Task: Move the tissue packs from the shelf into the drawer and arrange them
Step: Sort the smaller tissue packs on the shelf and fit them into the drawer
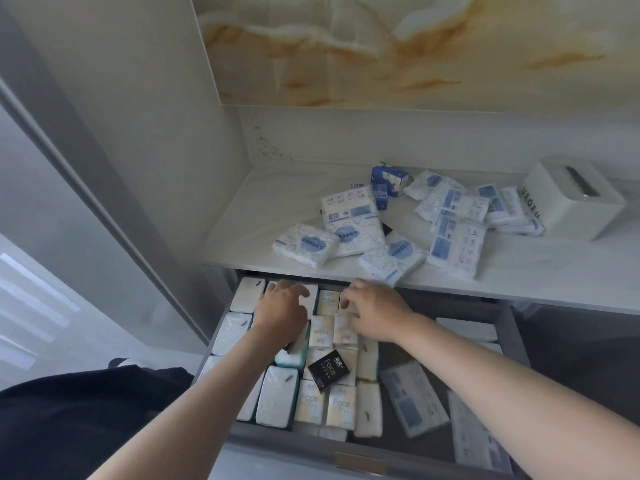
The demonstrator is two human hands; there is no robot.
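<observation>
the loose tissue packs point(455, 244) lie heaped on the white shelf point(263, 209), toward its right half: about nine white-and-blue ones and two small dark blue ones behind (they overlap, so the count is not sure). nearer and below, the grey drawer point(512, 337) stands pulled out, its left part packed in rows. four cream packs point(341, 403) show the word "face", one black pack point(327, 370) lies tilted on top of them with "face" in white, and plain white packs point(277, 396) fill the left columns. two large blue-printed packs point(412, 396) lie flat in the right part. the left hand point(282, 306) rests on a white pack in the far row, fingers stretched and a little apart. the right hand point(375, 310) is beside it over the cream packs, fingers bent down onto them; whether they pinch one i cannot tell. a white tissue box point(571, 202) sits at the shelf's far right, with dark letters on its side reading something like "ueofu".
</observation>
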